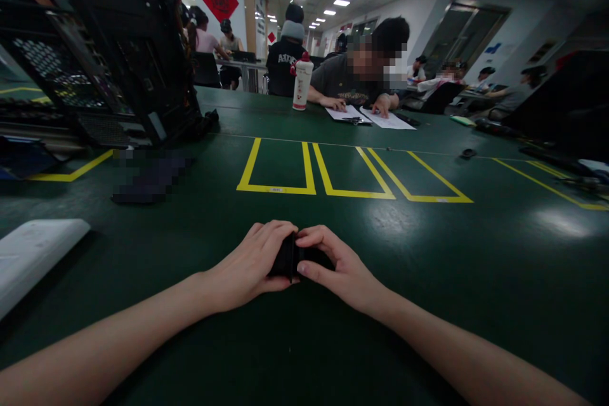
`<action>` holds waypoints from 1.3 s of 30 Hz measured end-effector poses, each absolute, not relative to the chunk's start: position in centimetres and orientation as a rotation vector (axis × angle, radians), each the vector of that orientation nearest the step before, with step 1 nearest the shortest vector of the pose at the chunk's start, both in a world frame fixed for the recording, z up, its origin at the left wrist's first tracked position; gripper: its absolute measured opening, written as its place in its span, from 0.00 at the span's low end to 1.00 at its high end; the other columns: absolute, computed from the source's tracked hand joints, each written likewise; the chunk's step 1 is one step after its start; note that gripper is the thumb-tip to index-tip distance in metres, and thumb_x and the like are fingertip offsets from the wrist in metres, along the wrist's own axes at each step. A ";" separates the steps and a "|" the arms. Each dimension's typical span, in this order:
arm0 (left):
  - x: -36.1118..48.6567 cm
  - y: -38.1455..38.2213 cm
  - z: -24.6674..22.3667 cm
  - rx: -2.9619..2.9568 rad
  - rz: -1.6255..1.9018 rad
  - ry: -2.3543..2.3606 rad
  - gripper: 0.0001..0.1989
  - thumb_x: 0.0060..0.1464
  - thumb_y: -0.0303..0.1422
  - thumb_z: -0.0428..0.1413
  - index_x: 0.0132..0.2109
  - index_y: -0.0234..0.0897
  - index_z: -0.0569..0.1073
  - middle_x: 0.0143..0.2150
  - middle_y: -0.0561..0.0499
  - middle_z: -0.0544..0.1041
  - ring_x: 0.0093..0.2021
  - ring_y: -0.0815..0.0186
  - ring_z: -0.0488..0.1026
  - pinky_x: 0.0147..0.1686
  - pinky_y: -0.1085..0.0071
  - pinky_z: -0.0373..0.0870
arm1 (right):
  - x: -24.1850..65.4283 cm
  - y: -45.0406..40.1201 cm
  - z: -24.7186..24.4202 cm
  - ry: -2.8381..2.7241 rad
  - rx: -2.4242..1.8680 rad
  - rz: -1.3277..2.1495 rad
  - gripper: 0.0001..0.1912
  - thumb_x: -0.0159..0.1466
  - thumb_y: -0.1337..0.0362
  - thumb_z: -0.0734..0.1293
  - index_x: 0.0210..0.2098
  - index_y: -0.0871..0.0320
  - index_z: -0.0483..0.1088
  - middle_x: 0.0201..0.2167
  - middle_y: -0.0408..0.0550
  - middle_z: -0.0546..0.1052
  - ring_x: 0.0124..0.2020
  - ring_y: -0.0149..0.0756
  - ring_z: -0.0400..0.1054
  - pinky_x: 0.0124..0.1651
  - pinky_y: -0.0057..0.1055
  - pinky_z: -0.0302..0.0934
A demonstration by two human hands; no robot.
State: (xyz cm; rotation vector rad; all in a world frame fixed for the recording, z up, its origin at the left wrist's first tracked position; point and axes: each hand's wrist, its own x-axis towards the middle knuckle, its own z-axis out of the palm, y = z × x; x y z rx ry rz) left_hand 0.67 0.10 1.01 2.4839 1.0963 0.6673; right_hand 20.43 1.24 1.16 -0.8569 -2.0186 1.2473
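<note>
A small black box-like object (284, 258) rests on or just above the green table in front of me, largely covered by my fingers. My left hand (257, 263) is closed round its left side, with the fingers over the top and the thumb along the near edge. From the other side, my right hand (335, 263) curls in, its thumb and fingertips pinching at the black object's right edge. Dark colour and shadow hide the exact kind of object and what lies between the right fingers.
Yellow tape outlines (276, 189) mark the green table (428, 266) ahead. At left stand an open black computer case (143, 57) and a white box (38, 254). Across the table, a person (342, 79) leans over papers (387, 119) beside a white bottle (301, 84).
</note>
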 end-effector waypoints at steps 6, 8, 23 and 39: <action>0.8 0.2 0.9 2.490 0.688 1.103 0.30 0.46 0.31 0.58 0.54 0.41 0.52 0.51 0.45 0.64 0.48 0.57 0.64 0.45 0.58 0.62 | 20.0 1.1 1.2 -1.950 -0.877 1.319 0.15 0.58 0.67 0.64 0.45 0.54 0.59 0.44 0.46 0.65 0.47 0.34 0.62 0.51 0.39 0.58; 0.7 0.2 0.9 2.482 0.681 1.099 0.30 0.47 0.31 0.58 0.54 0.42 0.52 0.51 0.45 0.63 0.48 0.56 0.64 0.45 0.57 0.62 | 20.0 1.0 1.4 -1.972 -0.882 1.343 0.18 0.58 0.67 0.63 0.47 0.54 0.57 0.44 0.47 0.65 0.47 0.35 0.62 0.51 0.39 0.58; 0.7 0.1 0.9 2.494 0.673 1.089 0.31 0.47 0.29 0.58 0.54 0.41 0.51 0.52 0.45 0.62 0.48 0.57 0.63 0.45 0.57 0.61 | 20.1 0.9 1.3 -1.973 -0.895 1.270 0.15 0.57 0.68 0.64 0.44 0.54 0.60 0.43 0.46 0.65 0.46 0.34 0.62 0.51 0.38 0.59; 0.8 0.2 0.6 2.491 0.693 1.125 0.32 0.46 0.31 0.58 0.54 0.41 0.51 0.52 0.45 0.63 0.47 0.57 0.63 0.44 0.58 0.63 | 19.0 1.4 1.0 -1.640 -0.931 1.580 0.17 0.50 0.66 0.71 0.37 0.57 0.64 0.38 0.43 0.70 0.40 0.35 0.68 0.45 0.36 0.64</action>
